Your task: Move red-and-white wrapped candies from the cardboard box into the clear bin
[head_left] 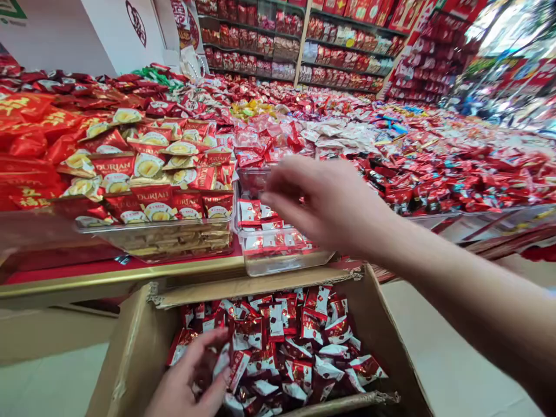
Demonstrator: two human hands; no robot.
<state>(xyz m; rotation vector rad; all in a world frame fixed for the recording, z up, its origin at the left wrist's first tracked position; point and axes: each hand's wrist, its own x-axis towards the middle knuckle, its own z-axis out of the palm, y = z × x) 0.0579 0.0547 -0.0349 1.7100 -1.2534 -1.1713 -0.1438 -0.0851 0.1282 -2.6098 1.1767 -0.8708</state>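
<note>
My left hand [186, 379] is down in an open cardboard box [134, 347], its thumb and fingers curled round a small red-and-white wrapped candy [223, 360]. Loose candies in the same wrapper [299, 373] fill the box around it. Above a clear plastic bin [278, 263] on the display, my right hand [321, 200] hangs with its fingers bent inward and closed. Whatever those fingers hold, if anything, is hidden and slightly blurred. Red-and-white packets [251, 213] stand in rows inside that bin, partly covered by the hand.
Left of the bin stands another clear tray [174, 237] stacked with durian packets [152, 202]. Red bags [30, 179] lie farther left. Heaps of wrapped sweets [460, 174] spread to the right. Shelves of red packages [256, 43] rise behind. A gold edge [130, 272] borders the display.
</note>
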